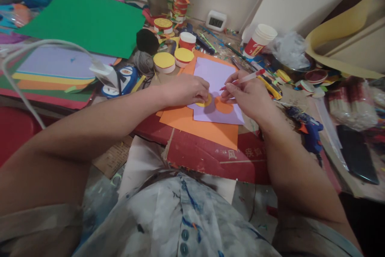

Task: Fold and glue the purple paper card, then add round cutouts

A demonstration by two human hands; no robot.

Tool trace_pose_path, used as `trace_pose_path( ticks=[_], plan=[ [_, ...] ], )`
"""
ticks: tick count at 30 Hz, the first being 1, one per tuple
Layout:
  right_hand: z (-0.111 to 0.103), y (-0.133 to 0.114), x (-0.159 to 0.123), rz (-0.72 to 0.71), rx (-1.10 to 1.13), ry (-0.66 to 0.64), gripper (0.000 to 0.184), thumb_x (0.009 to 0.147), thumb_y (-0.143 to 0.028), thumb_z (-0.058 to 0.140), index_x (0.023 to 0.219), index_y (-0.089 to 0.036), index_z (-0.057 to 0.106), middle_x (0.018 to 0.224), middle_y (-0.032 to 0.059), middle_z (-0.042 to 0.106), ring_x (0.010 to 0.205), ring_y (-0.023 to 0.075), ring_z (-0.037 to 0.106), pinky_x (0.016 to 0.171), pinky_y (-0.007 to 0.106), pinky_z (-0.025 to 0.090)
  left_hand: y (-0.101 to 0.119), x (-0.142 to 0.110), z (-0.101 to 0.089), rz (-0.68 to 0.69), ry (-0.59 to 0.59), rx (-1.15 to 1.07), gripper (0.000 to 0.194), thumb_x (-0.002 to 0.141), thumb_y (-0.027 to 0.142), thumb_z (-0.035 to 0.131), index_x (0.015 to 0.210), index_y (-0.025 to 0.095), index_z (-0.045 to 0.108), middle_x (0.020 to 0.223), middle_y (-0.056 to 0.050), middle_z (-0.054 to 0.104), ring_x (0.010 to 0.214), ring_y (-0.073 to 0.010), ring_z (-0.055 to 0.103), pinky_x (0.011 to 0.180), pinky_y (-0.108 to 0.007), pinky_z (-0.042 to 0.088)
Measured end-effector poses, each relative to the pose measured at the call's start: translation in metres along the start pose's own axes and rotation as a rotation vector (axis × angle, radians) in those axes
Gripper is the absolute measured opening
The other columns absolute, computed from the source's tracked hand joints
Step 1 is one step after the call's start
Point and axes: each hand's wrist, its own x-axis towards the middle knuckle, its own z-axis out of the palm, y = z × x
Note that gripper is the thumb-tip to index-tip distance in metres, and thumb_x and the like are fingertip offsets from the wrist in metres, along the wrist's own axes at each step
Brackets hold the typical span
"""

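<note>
My left hand (191, 90) is closed, its fingertips pinched at a yellow paper circle (203, 104). That circle rests on a sheet of lilac paper (215, 114). In my right hand (245, 90) is a pen with a clear barrel and a red end (252, 75), slanting up to the right. An orange paper circle (224, 106) lies under the fingertips of that hand, also on the lilac sheet. Beneath it all is orange paper (192, 122), partly covered. The pen's tip is mostly hidden by my fingers.
Yellow-topped paper rounds (164, 61) and a red-and-white paper cup (260, 40) stand behind the sheets. To the right lies a blue glue gun (313, 134). Green paper (87, 20) covers the left side, with a white cable (18, 54) before it. A small digital clock (215, 20) stands by the wall.
</note>
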Motion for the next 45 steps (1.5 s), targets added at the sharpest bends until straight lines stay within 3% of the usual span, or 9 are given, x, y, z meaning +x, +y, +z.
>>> trace_pose_path(
  ticks=[8,16,23,27,31,45],
  plan=[
    [0.0,-0.001,0.001,-0.013,-0.004,0.008,0.02,0.1,-0.041,0.072,0.093,-0.026,0.062,0.076,0.0029,0.073,0.07,0.0209,0.076,0.064,0.036,0.066,0.003,0.0,-0.003,0.021,-0.023,0.043,0.018,0.099,0.022,0.067,0.095,0.026,0.084,0.1,-0.001,0.082,0.097,-0.0155,0.074,0.076,-0.023,0.048],
    [0.006,-0.004,-0.004,-0.151,-0.072,0.009,0.028,0.1,-0.051,0.072,0.091,-0.026,0.064,0.073,0.0014,0.073,0.06,0.0172,0.068,0.056,0.031,0.056,0.007,0.0,-0.008,0.029,-0.051,0.092,0.02,0.099,0.02,0.064,0.092,0.024,0.083,0.099,-0.002,0.081,0.095,-0.0159,0.074,0.072,-0.024,0.045],
    [0.013,0.003,-0.003,-0.187,-0.124,0.013,0.023,0.102,-0.047,0.069,0.093,-0.026,0.065,0.074,0.0012,0.074,0.062,0.0186,0.07,0.062,0.034,0.058,0.001,-0.002,-0.011,0.005,-0.052,-0.049,0.016,0.098,0.022,0.07,0.099,0.026,0.085,0.108,-0.001,0.084,0.099,-0.0148,0.075,0.086,-0.024,0.05],
    [0.015,0.006,-0.002,-0.159,-0.063,0.029,0.026,0.101,-0.051,0.07,0.093,-0.027,0.064,0.074,0.0015,0.075,0.062,0.0195,0.071,0.06,0.035,0.059,-0.005,-0.003,-0.015,-0.086,-0.019,-0.14,0.027,0.101,0.018,0.063,0.116,0.025,0.084,0.117,-0.002,0.085,0.106,-0.0144,0.076,0.095,-0.024,0.052],
    [0.015,0.006,-0.001,-0.151,-0.058,0.032,0.025,0.1,-0.049,0.072,0.09,-0.028,0.064,0.072,0.0022,0.074,0.059,0.0206,0.07,0.059,0.037,0.059,-0.009,-0.003,-0.016,-0.148,0.009,-0.193,0.028,0.1,0.018,0.064,0.119,0.024,0.084,0.114,-0.003,0.085,0.103,-0.0153,0.077,0.096,-0.026,0.054],
    [0.009,0.001,0.0,-0.174,-0.021,0.099,0.018,0.099,-0.039,0.074,0.089,-0.027,0.065,0.073,0.0016,0.073,0.064,0.0203,0.073,0.066,0.038,0.064,-0.005,-0.002,-0.018,0.024,-0.085,-0.174,0.018,0.097,0.018,0.071,0.101,0.023,0.088,0.12,-0.007,0.083,0.109,-0.0174,0.075,0.097,-0.028,0.055]
  ],
)
